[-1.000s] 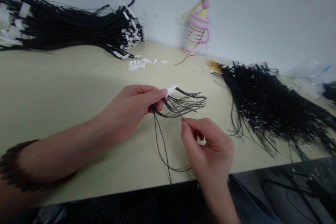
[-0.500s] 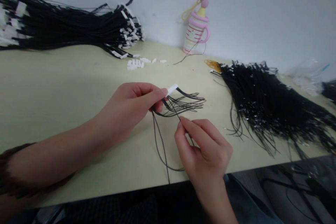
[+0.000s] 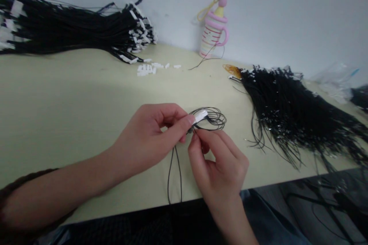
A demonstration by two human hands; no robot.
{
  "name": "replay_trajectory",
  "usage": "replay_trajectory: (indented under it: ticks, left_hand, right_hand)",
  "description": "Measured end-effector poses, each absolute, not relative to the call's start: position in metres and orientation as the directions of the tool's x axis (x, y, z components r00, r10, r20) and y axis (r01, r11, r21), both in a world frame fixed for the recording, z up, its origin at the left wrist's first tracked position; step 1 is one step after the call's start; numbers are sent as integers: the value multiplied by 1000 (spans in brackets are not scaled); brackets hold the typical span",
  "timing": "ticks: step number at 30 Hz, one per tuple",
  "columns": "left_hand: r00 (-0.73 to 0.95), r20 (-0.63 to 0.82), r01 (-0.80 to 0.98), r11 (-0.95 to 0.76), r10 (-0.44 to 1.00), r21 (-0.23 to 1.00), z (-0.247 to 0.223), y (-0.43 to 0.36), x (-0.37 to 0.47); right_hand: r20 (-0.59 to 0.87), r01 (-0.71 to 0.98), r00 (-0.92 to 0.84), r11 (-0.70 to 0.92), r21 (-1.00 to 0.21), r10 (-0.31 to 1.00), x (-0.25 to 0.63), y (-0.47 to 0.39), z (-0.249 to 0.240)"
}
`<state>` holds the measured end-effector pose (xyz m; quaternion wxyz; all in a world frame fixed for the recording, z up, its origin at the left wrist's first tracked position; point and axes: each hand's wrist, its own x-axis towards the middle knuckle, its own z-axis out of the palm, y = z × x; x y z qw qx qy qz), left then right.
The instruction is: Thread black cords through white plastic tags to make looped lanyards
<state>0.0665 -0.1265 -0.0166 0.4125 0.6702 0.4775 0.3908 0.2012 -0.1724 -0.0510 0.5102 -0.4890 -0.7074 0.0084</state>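
My left hand pinches a small white connector between thumb and forefinger, with a small bunch of thin black wires looping out from it to the right. My right hand sits just below and against the connector, its thumb and forefinger pinched on one black wire end right at the connector. Two wire strands hang down from the hands over the table's front edge.
A large pile of loose black wires lies to the right. A thick bundle of wires with white connectors fills the back left, with loose white connectors beside it. A pink toy bottle stands by the wall on the beige table.
My right hand rose with its wire end up to the connector. My left hand dropped slightly towards me, and the fanned wires curled into a tighter loop.
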Motion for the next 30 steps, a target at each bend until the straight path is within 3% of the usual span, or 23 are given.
replay_trajectory:
  ticks: [18, 21, 26, 30]
  left_hand:
    - [288, 85, 321, -179, 954, 930, -19, -125, 65]
    - [245, 113, 288, -183, 963, 940, -13, -119, 60]
    - [129, 114, -78, -105, 985, 991, 1, -108, 49]
    - [301, 94, -147, -52, 949, 988, 12, -114, 43]
  right_hand:
    - [644, 616, -36, 524, -588, 764, 206, -168, -47]
    - [613, 554, -18, 518, -651, 790, 212, -165, -46]
    - [303, 340, -68, 308, -889, 950, 239, -160, -48]
    - [48, 311, -43, 59, -949, 998, 259, -154, -49]
